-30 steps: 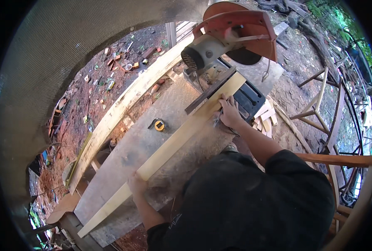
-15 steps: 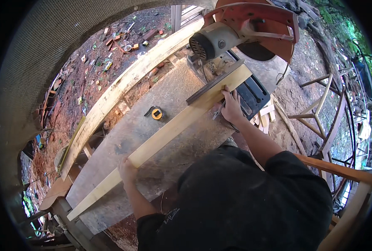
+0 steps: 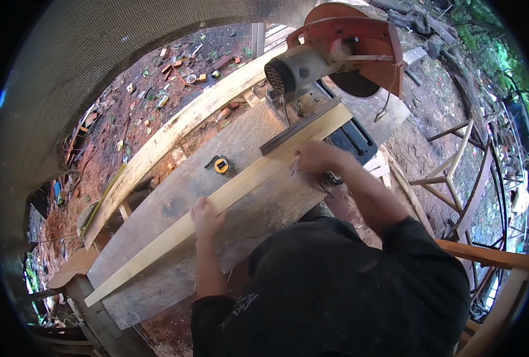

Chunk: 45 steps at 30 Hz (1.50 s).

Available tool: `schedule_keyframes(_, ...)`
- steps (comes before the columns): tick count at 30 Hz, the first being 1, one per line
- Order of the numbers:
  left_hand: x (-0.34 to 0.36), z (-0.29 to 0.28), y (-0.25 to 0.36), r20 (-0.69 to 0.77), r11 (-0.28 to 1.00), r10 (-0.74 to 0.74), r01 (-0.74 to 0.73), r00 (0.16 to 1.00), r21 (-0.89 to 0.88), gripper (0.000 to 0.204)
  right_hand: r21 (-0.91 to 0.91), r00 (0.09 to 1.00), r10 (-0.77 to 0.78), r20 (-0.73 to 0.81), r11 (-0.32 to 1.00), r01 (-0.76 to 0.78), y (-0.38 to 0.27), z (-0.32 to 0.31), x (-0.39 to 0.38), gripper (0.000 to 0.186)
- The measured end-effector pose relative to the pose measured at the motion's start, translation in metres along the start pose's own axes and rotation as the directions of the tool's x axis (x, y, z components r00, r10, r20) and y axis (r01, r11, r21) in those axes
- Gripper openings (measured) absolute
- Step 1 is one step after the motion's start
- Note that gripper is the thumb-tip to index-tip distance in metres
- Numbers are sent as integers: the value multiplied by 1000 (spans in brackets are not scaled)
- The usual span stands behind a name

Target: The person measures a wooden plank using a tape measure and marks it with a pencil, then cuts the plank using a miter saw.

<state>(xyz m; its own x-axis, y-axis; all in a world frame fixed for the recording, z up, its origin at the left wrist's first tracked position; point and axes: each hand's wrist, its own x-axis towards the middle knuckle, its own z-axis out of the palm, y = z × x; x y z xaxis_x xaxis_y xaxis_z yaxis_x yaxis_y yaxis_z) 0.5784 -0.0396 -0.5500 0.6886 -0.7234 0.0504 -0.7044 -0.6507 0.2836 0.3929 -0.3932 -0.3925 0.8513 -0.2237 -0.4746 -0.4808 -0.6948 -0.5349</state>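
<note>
A long pale wooden board lies slantwise across the worktable. Its far right end rests on the base of a chop saw, along a dark fence strip. My left hand grips the board near its middle, fingers over the top face. By the board's near edge, close to the fence, my right hand is closed with curled fingers. What it holds, if anything, is blurred and cannot be made out. Above the board's end, the saw's red guard and dark disc are raised.
On the worktable, a yellow and black tape measure lies beyond the board. A curved wooden beam runs along the far side. Wood offcuts sit right of the saw, near a metal frame. Sawdust is scattered around.
My right hand has left the board's end on the saw and moved left and nearer, its fingers now curled. My left hand has shifted right along the board.
</note>
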Motion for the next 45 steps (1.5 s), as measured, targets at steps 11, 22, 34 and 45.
schedule_keyframes(11, 65, 62, 136, -164, 968, 131, -162, 978, -192, 52, -754, 911, -204, -360, 638, -155, -46, -299, -12, 37)
schedule_keyframes(22, 69, 70, 157, -218, 962, 167, -208, 962, -178, 38, 432, 965, 262, -22, 873, -227, -12, -282, -22, 32)
schedule_keyframes(34, 73, 67, 159, -257, 952, 187, -239, 948, -191, 36, 261, 935, 338, -106, 917, -302, 14, -232, -59, 22)
schedule_keyframes(45, 75, 75, 158, -363, 941, 195, -278, 911, -193, 29, 341, 931, 312, -191, 910, -236, 33, -189, -79, 23)
